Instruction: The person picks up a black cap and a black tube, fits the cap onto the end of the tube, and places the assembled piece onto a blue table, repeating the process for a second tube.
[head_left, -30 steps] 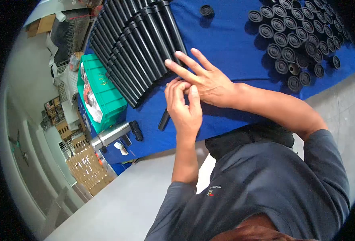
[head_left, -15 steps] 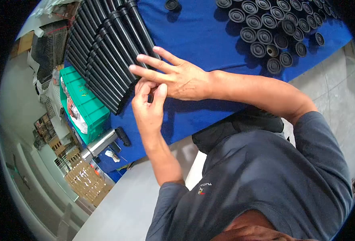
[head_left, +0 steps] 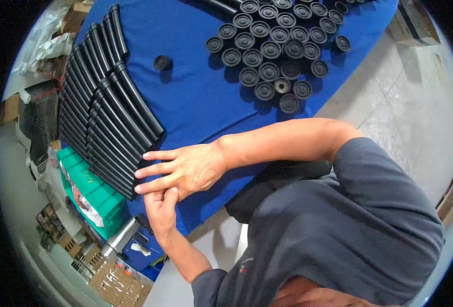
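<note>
My right hand lies palm down over the blue cloth, with three fingers stretched out and spread toward the near ends of the black tubes. Below it, my left hand is closed around a lower finger of the right hand. The left fingertips and the right thumb are hidden where the hands meet. The tubes lie side by side in two overlapping fanned rows. Farther right sits a cluster of round black caps with ringed faces. One lone cap stands between tubes and cluster.
A green plastic bin with white and reddish contents stands left of the hands. Near it are a silver cylinder and a small white item on the blue cloth. Cardboard boxes stand at the far right.
The view has shifted, so tubes and caps appear farther left and lower, and more of the table shows. The hands stay joined, with the right fingers still spread.
</note>
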A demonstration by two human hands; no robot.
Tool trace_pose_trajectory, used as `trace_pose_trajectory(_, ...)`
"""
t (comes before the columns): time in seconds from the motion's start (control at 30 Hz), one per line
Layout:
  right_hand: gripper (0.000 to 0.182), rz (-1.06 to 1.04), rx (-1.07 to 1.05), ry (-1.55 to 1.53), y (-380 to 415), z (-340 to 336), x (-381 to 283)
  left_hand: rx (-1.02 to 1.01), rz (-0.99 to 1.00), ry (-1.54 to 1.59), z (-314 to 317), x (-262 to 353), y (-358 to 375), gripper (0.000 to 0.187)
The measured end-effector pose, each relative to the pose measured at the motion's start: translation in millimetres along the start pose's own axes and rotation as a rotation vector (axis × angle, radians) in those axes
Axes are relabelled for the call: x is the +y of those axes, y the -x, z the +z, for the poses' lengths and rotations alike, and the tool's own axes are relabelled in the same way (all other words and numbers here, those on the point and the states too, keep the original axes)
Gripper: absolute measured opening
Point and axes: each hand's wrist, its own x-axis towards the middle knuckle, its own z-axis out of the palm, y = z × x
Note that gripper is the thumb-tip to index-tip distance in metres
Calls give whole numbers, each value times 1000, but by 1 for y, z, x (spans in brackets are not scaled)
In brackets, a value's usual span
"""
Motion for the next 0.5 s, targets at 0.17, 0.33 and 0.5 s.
trace_pose_trajectory(0.17, 32, -9, -47, 20, 2, -4, 1, -29, 25, 234, 8, 6, -3, 39)
trace_pose_trajectory(0.33, 34, -5, -16, 11, 3, -2, 3, 36, 11, 150, 10, -1, -6, 46)
trace_pose_trajectory(0.5, 33, -52, -42, 15, 1, -4, 1, 73, 24, 289, 14, -9, -2, 57)
